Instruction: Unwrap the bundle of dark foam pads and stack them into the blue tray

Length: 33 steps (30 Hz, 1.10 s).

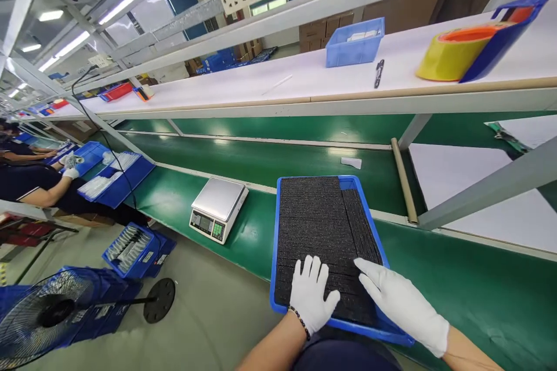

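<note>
Looked like they were tidying strips (pixel 308 214), left hand (pixel 311 297) splayed, grip of right hand (pixel 402 303) unclear; tray (pixel 376 229) probably needed right-edge nudging next.

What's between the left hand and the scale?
Head view: black strips by the left hand, the rim of the blue tray, then green benchtop up to the scale.

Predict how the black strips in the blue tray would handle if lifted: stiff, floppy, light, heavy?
The black strips look grainy and foam-like, so probably light and not slippery. Their narrow shape suggests some bend. Packed closely in the blue tray, neighbours may drag along.
</note>
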Tool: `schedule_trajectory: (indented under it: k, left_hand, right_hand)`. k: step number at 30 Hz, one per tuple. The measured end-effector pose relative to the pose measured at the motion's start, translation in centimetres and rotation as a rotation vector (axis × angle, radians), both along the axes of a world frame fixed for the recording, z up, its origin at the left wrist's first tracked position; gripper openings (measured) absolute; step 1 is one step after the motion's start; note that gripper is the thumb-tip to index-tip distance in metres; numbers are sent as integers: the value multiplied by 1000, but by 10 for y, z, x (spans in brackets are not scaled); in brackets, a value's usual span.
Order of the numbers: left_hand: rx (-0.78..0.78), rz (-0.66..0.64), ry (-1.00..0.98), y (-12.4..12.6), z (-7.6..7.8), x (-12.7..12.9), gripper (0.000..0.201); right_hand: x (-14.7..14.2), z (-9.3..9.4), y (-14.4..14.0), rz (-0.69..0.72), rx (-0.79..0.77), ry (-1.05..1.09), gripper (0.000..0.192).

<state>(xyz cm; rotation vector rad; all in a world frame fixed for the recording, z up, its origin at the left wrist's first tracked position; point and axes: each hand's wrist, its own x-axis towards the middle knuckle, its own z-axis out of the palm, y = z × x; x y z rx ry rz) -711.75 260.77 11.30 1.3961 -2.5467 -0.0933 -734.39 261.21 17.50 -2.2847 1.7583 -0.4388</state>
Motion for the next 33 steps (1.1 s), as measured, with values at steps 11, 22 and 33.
schedule_trajectory:
  k: [11, 22, 33]
  left_hand:
    - [-51, -47, -53, 6, 5, 23, 44]
    - [-71, -101, 0, 7, -3, 33, 52]
    - [-303, 52, 173, 43, 4, 70, 50]
  right_hand:
    - [18, -56, 78, 132, -514, 303, 40]
    - [59, -86, 80, -50, -425, 330, 51]
    - [-27, -101, 67, -676, -74, -265, 72]
